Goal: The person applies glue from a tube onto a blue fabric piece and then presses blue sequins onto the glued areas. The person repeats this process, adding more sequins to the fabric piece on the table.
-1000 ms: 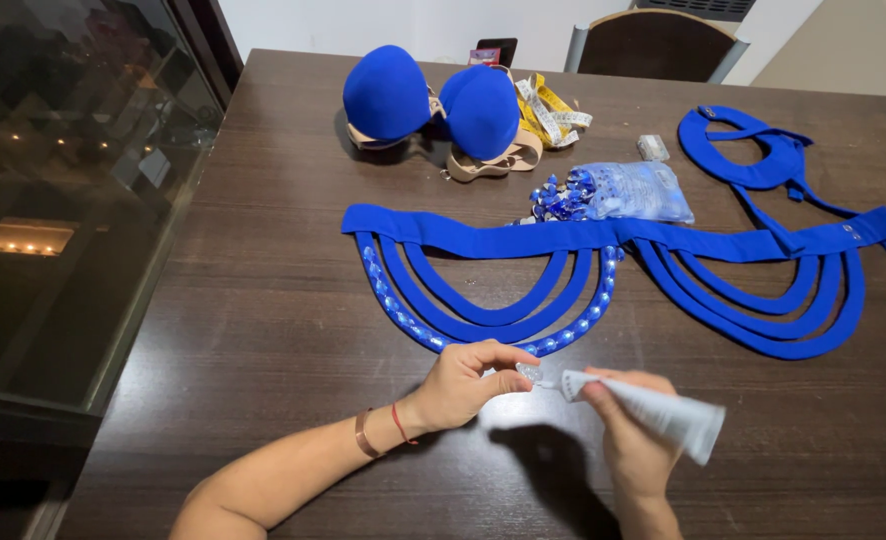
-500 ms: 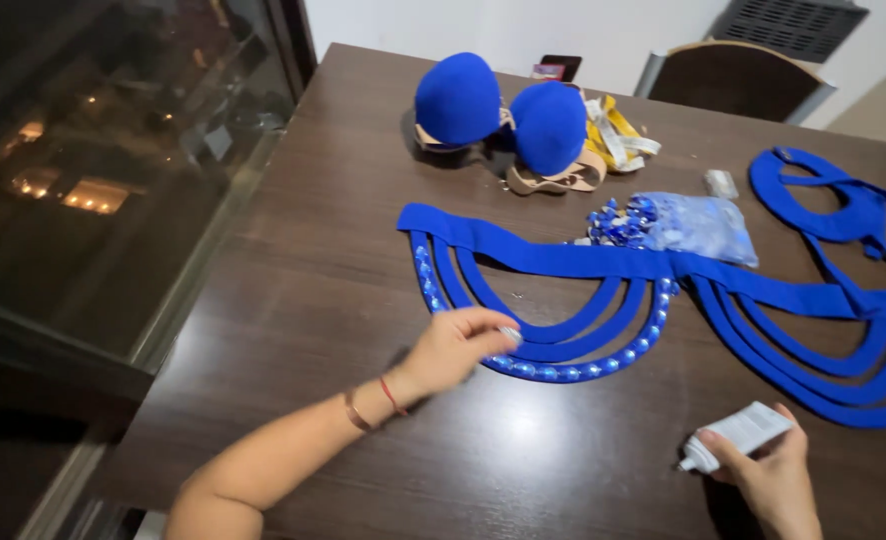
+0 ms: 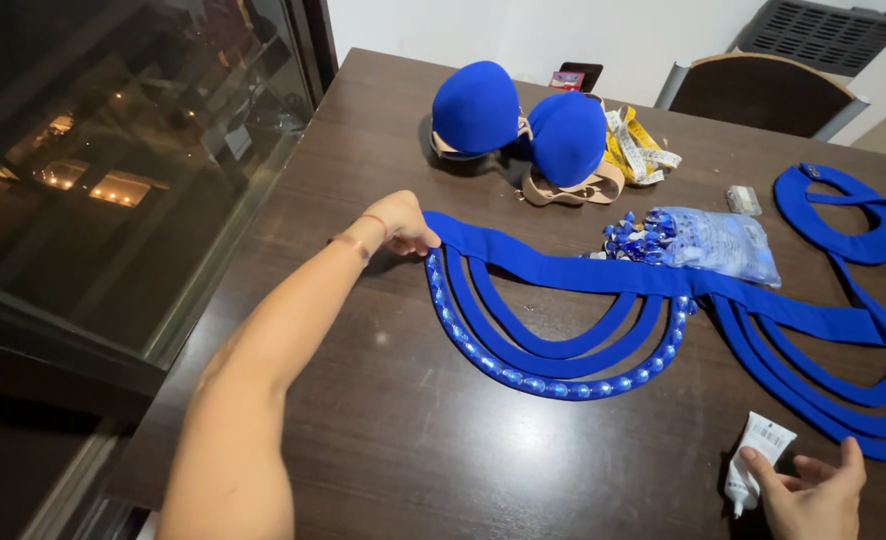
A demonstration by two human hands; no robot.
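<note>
Two hands: both of the person's bare hands are over a dark wooden table [image 3: 363,440], well apart from each other.
Right hand [image 3: 813,495]: nearest the camera at the lower right edge; the fingers lie loosely curled on a small white glue tube, holding it down against the table rather than lifting it.
Glue tube [image 3: 755,458]: lies flat, nozzle toward the near edge, just beside the lowest loop of the right-hand blue strap piece.
Left hand [image 3: 403,222]: arm stretched out across the table; the fingers are curled down on the left end of the blue fabric band, pinching or pressing it, which of the two cannot be told. A thin bracelet [image 3: 355,232] sits on the wrist.
Blue fabric band [image 3: 563,272]: runs left to right across the middle of the table, with curved loops hanging toward the camera.
Beaded loop [image 3: 553,384]: the outermost loop on the left half, lined with shiny blue gems.
Gem bag [image 3: 713,242]: clear plastic, just beyond the band, with blue gems spilling at its left end.
Blue padded cups [image 3: 523,120]: two, side by side, farther back.
Measuring tape [image 3: 638,145]: yellow, bunched just right of the cups.
Chair [image 3: 763,92]: at the far edge of the table.
</note>
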